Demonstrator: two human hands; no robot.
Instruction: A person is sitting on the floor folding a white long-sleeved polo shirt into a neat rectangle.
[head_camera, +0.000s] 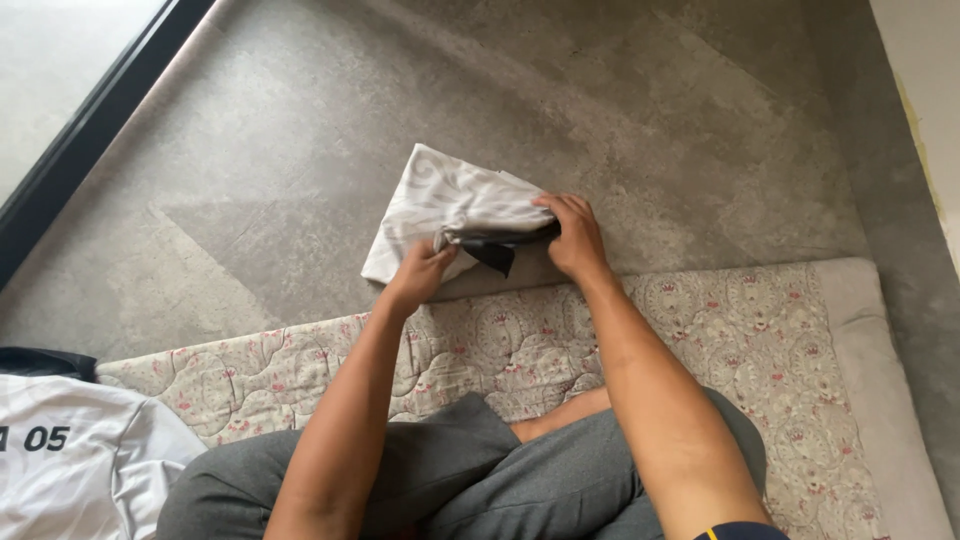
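a person is sitting cross-legged on a quilted mat (740, 330), which is lying on the floor (300, 180). just beyond the mat's far edge, a folded cloth (450, 205) is resting on the floor, its near corner touching the mat. the left hand (420, 272) is gripping the cloth's near edge; the right hand (573, 235) is pressing on its right side. a shirt (80, 460) is lying on the mat to the person's left. a window frame (90, 130) is running along the far left.

Folded garment (440, 200): soft matt cloth; quilted mat (700, 320); floor (300, 150) matt, possibly vinyl.
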